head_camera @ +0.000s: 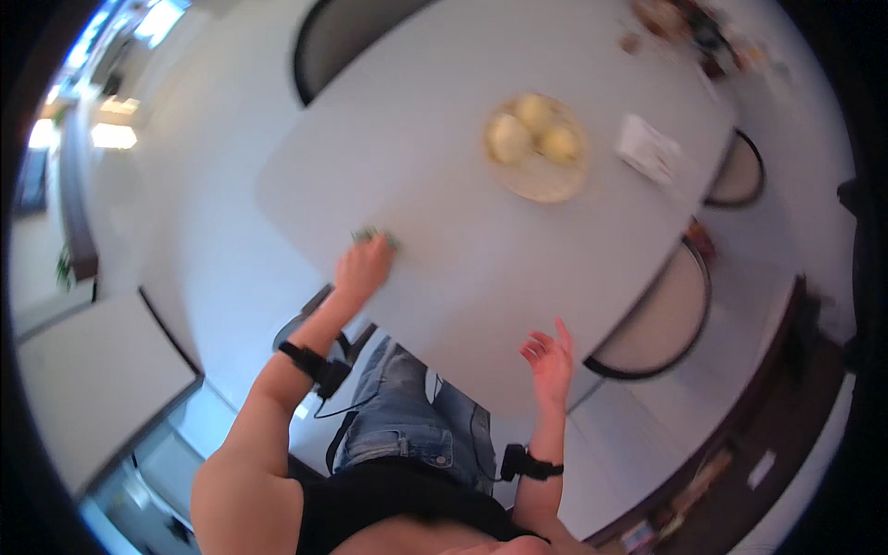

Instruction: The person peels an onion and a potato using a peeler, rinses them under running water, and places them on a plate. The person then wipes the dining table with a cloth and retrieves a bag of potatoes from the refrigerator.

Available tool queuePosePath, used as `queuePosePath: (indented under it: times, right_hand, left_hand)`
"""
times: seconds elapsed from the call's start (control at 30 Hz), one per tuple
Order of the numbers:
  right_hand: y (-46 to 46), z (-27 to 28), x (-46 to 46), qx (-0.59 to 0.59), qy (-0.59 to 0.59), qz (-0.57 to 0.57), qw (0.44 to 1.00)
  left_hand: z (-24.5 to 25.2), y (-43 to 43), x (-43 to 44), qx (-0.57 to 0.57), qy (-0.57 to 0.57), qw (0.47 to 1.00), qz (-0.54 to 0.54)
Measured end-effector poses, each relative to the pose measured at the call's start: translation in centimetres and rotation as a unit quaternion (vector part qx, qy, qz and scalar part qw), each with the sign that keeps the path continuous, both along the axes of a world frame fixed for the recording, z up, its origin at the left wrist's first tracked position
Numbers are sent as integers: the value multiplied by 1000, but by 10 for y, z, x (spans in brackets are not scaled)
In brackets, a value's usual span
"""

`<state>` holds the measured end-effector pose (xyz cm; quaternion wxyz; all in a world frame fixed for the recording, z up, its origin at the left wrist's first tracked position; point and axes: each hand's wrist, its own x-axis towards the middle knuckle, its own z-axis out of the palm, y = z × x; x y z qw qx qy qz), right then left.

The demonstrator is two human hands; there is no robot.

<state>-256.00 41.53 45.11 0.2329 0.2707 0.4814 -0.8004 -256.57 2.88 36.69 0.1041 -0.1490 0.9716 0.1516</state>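
Observation:
My left hand (364, 265) is closed over a small green thing (374, 236), perhaps a cloth or a sponge, and presses it to the white table (444, 277) near the left edge. Most of the green thing is hidden under my fingers, and blur hides its kind. On the right side, above the near part of the table, my right hand (550, 357) is held up with its fingers apart and nothing in it. Farther in stands a round, pale yellow dish (541, 184) with three yellow fruits (533, 114) grouped at its far side.
A white packet or folded paper (649, 149) lies right of the dish. Blurred brown and dark objects (683, 31) are at the far right corner. Chairs border the table: one at the far side (347, 41), two on the right (652, 319). Dark wooden furniture (756, 444) stands farther right.

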Motion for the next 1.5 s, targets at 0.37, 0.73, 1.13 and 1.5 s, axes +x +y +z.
queuePosePath:
  times: [0.37, 0.73, 1.13, 1.5]
  right_hand:
    - [94, 3, 30, 52, 23, -49, 997]
    - [249, -15, 33, -22, 40, -36, 998]
    - [350, -5, 6, -112, 64, 176, 976]
    - [399, -9, 8, -115, 39, 116, 986]
  left_hand:
    - [-19, 201, 22, 21, 76, 949, -304]
    - [-64, 440, -291, 36, 243, 951, -186]
    - [-54, 523, -197, 9, 175, 927, -333]
    - [-35, 490, -144, 14, 87, 932, -352]
